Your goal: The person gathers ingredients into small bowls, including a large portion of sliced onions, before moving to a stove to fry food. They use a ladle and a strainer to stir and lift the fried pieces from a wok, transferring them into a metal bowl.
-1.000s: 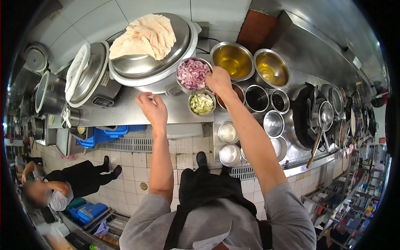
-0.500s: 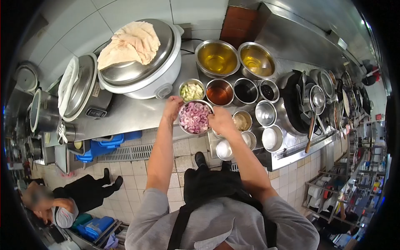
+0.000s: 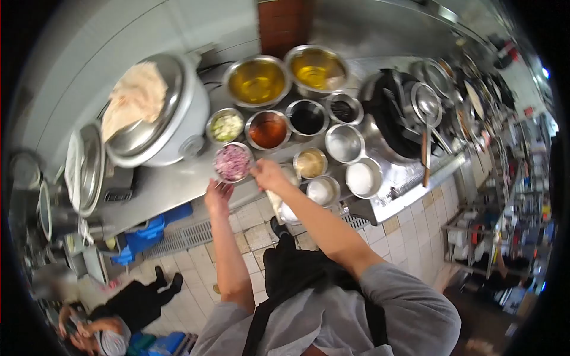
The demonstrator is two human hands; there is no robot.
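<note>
A steel bowl of sliced red onions (image 3: 233,162) is at the counter's front edge, close to a bowl of chopped pale green vegetable (image 3: 226,127). My right hand (image 3: 268,177) pinches the onion bowl's right rim. Just below the near side of that bowl is my left hand (image 3: 218,194), its fingers spread and holding nothing. To the right stand a bowl of reddish-brown liquid (image 3: 268,130), a bowl of dark liquid (image 3: 307,117) and a bowl of beige paste (image 3: 310,163).
Two larger bowls of yellow oil (image 3: 257,83) stand behind. White-filled bowls (image 3: 363,178) sit near my right forearm. A large wok (image 3: 380,127) with a ladle (image 3: 426,102) is at right, a lidded cooker (image 3: 193,113) at left. Another person (image 3: 113,332) is at lower left.
The view has turned. My left hand has let go of the bowl's left rim and dropped to its near side with fingers spread; my right hand still grips the rim.
</note>
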